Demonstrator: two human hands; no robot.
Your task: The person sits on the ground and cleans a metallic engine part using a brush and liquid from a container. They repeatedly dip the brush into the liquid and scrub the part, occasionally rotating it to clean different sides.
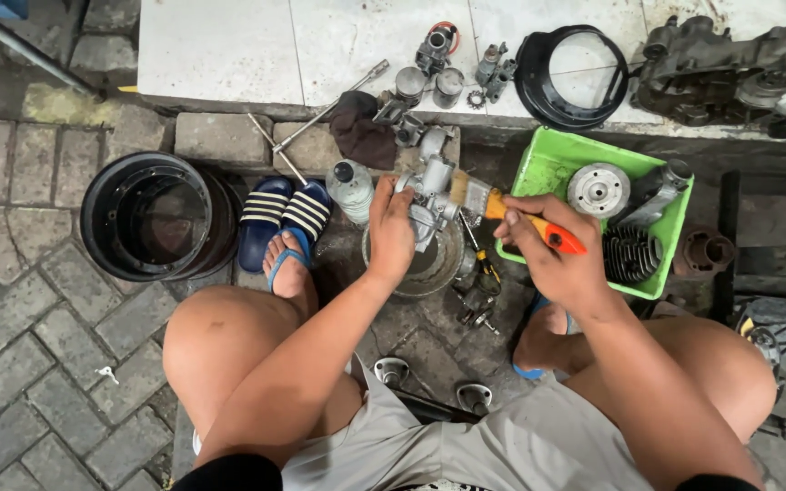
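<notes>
Grey metal carburetor (431,193) clamped in left hand (391,235), right hand (552,259) gripping orange-handled brush (513,214), bristles touching carburetor.

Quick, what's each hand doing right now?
Left hand: closed around a grey metal carburetor, held over a round metal basin.
Right hand: closed on an orange-handled paintbrush, bristles against the carburetor.

A person in light grey shorts and what appear to be black short sleeves, both forearms bare. The left hand (391,232) and right hand (552,259) wear no gloves. Navy sandals (284,216) with white stripes cover the feet.
</notes>
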